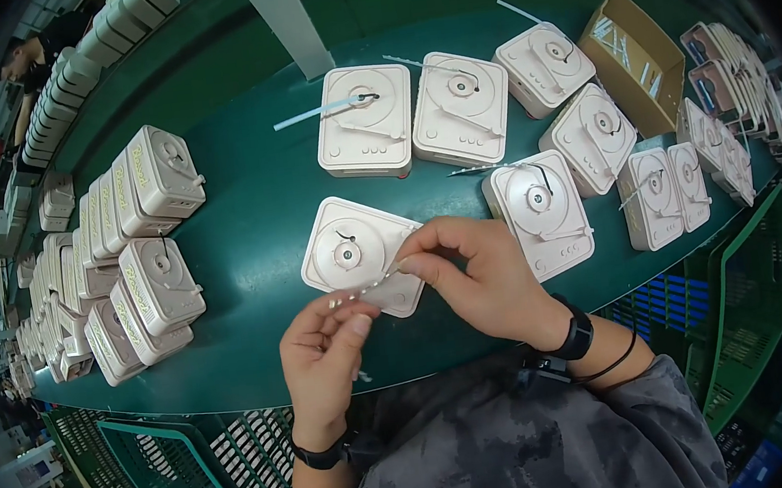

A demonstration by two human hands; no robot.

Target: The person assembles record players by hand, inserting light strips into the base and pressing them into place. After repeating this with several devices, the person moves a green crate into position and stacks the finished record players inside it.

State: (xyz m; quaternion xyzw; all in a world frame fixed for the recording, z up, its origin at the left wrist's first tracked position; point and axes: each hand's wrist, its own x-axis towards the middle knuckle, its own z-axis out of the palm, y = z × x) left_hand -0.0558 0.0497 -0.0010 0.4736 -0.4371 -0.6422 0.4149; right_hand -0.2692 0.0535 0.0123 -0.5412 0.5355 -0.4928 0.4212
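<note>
So the thin pale strip (374, 286) is stretched between both hands, right over the near side of the turntable-shaped unit (345, 237) on the table (251, 268). The right hand (476, 278), over the unit's right edge, has thumb and forefinger pinched on one end. The left hand (326, 351), just nearside of the unit, looks curled around the other end, exact pinch hard to see. I'd guess it's light, floppy and kinda slippery, so grab it near the ends, gently.
</note>
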